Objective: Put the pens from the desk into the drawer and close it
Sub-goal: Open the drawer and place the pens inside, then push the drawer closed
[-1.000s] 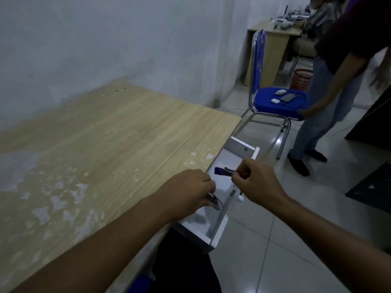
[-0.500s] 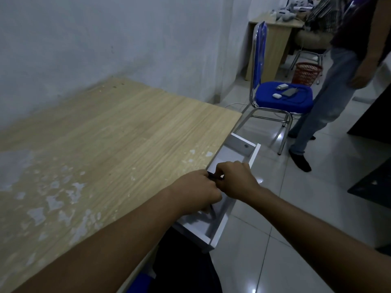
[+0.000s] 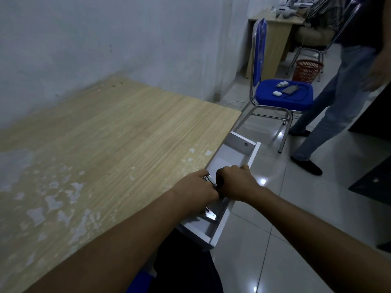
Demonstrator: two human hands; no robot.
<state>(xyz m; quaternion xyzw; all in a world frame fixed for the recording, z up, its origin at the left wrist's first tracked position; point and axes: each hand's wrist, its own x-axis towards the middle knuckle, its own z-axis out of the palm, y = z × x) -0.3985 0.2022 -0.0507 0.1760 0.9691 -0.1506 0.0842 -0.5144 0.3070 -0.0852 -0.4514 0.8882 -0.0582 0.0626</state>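
The white drawer (image 3: 253,157) stands pulled out from the right side of the wooden desk (image 3: 118,144). Both my hands are over its middle, touching each other. My left hand (image 3: 196,190) is closed around a bundle of pens (image 3: 209,179); their silvery ends stick out above my knuckles and below my palm inside the drawer. My right hand (image 3: 236,182) is curled shut against the left, with a dark pen (image 3: 220,183) pinched at its fingers. No pens are visible on the desk top. The drawer floor under my hands is hidden.
A blue chair (image 3: 283,96) carrying a phone and a charger stands on the tiled floor beyond the drawer. A person in jeans (image 3: 342,98) stands to its right. A red basket (image 3: 307,70) and another desk (image 3: 273,39) are farther back.
My right hand has brought the purple pen in from the drawer's outer edge to meet my left hand. Both hands now sit lower in the drawer. The standing person has stepped to the right.
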